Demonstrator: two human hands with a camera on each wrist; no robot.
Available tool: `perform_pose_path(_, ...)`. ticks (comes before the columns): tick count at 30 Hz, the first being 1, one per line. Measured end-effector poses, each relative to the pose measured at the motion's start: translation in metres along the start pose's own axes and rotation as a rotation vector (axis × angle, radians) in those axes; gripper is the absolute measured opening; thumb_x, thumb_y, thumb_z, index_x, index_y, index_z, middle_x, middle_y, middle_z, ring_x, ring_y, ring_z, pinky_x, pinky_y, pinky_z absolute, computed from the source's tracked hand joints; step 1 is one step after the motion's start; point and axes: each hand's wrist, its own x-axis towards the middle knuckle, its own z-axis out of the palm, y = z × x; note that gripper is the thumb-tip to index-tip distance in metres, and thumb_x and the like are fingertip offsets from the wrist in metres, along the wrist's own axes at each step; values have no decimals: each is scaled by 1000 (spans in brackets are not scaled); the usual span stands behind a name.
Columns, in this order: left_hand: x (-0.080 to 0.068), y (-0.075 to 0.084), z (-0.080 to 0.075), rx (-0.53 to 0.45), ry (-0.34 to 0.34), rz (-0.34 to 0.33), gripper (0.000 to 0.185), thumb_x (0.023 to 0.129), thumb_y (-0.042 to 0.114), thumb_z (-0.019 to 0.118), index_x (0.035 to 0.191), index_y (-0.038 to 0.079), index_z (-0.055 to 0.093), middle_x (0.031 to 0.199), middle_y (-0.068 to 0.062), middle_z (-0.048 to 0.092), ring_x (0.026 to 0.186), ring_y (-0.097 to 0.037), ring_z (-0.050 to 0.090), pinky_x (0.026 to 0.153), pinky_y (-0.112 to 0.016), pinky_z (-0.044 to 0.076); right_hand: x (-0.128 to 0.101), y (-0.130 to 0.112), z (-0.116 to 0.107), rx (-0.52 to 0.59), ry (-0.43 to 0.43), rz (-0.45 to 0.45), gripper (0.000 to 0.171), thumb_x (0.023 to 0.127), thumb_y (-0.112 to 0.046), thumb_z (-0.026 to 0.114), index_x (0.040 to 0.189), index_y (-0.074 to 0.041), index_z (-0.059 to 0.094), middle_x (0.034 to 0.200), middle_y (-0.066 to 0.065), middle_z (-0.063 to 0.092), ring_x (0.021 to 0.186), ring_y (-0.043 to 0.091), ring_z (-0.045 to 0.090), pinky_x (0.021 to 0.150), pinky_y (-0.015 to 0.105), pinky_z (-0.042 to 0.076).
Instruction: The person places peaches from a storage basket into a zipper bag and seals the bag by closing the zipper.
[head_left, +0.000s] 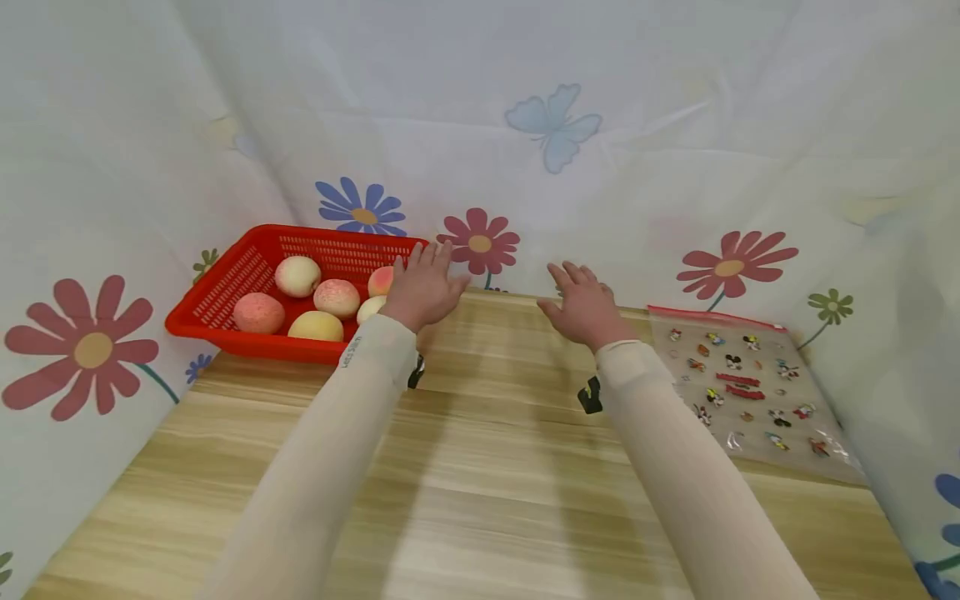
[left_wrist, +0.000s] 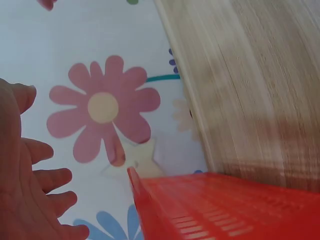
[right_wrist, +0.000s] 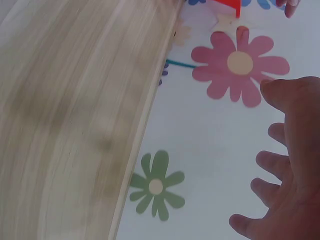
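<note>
Both hands reach forward over a wooden table (head_left: 480, 467), palms down, holding nothing. My left hand (head_left: 423, 283) hovers with straight, spread fingers at the right end of a red plastic basket (head_left: 225, 292) that holds several peaches (head_left: 336, 297). In the left wrist view the left hand (left_wrist: 27, 190) shows spread fingers beside the basket's corner (left_wrist: 150, 200). My right hand (head_left: 583, 304) floats with relaxed, slightly bent fingers above the table's far edge, left of a clear zip bag with cartoon stickers (head_left: 742, 383). The right wrist view shows the right hand (right_wrist: 285, 170) empty before the flowered cloth.
White cloth printed with flowers (head_left: 480, 242) and a butterfly (head_left: 553, 123) walls in the table at the back and both sides. The basket sits at the far left corner, the sticker bag along the right side. Bare wood lies between and in front of the arms.
</note>
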Motion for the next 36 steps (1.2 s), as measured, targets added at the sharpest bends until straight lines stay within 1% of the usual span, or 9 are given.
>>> perform_pose_path(4, -3, -8, -4, 6, -1, -11, 74, 99, 54, 33, 156, 13, 11, 162, -15, 15, 150, -38, 10, 119, -62, 8, 2, -9, 2, 12, 10, -16, 69, 100, -48, 41, 156, -18, 15, 162, 14, 15, 149, 38, 13, 114, 66, 22)
perform_pose_path(8, -7, -16, -6, 0, -2, -21, 73, 99, 53, 34, 156, 11, 13, 162, -17, 15, 150, -39, 10, 119, -62, 7, 4, -16, 5, 28, 20, -35, 68, 100, -48, 41, 156, -18, 15, 161, 15, 17, 149, 38, 15, 113, 67, 22)
perform_pose_path(15, -10, -29, -7, -5, -17, -46, 74, 99, 53, 33, 157, 13, 9, 162, -16, 12, 150, -39, 7, 119, -62, 8, 6, -27, 8, 31, 38, -43, 69, 100, -48, 42, 156, -19, 16, 161, 14, 18, 149, 37, 16, 115, 65, 20)
perform_pose_path(21, -15, -38, -5, -27, -21, -69, 77, 98, 54, 35, 156, 12, 11, 162, -18, 14, 149, -40, 9, 118, -64, 8, 9, -37, 10, 27, 37, -47, 69, 99, -49, 42, 156, -19, 17, 161, 13, 19, 148, 36, 17, 112, 68, 22)
perform_pose_path(28, -21, -49, -5, -36, -2, -84, 76, 98, 54, 36, 156, 11, 12, 161, -19, 15, 149, -41, 10, 117, -65, 10, 12, -46, 14, 42, 46, -67, 70, 99, -51, 43, 155, -18, 19, 160, 14, 22, 147, 35, 21, 112, 66, 25)
perform_pose_path(32, -24, -56, -7, -46, -17, -103, 76, 98, 52, 39, 156, 12, 10, 162, -18, 14, 149, -41, 8, 117, -65, 8, 12, -51, 16, 70, 44, -75, 70, 98, -51, 43, 155, -18, 19, 160, 14, 22, 147, 36, 21, 113, 64, 25)
perform_pose_path(36, -27, -64, -8, -54, -31, -125, 76, 98, 51, 38, 157, 14, 8, 162, -18, 11, 149, -41, 6, 117, -65, 6, 12, -57, 19, 78, 46, -88, 70, 99, -51, 42, 156, -18, 18, 160, 15, 22, 147, 37, 21, 114, 62, 25)
